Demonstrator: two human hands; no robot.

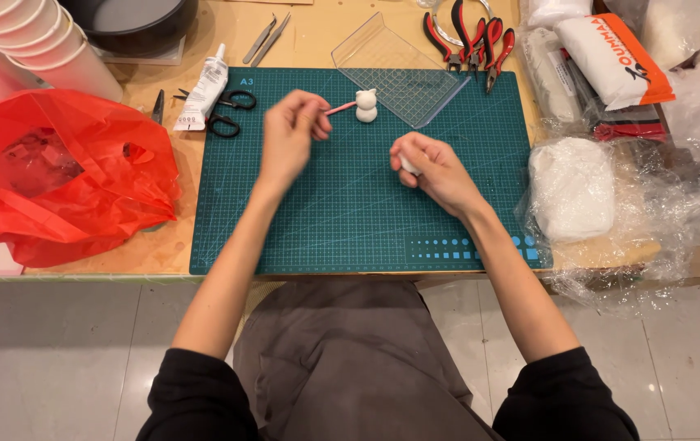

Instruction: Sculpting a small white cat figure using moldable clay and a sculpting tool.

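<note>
Clay figure (365, 105) stands on the mat (350, 220) just beyond our left hand (289, 135), which pinches a pink tool (340, 107) whose tip touches it. Our right hand (430, 167) is curled tight around a white lump (408, 166) (more clay, we judge). Body and head look shaped; detailing seems left.
</note>
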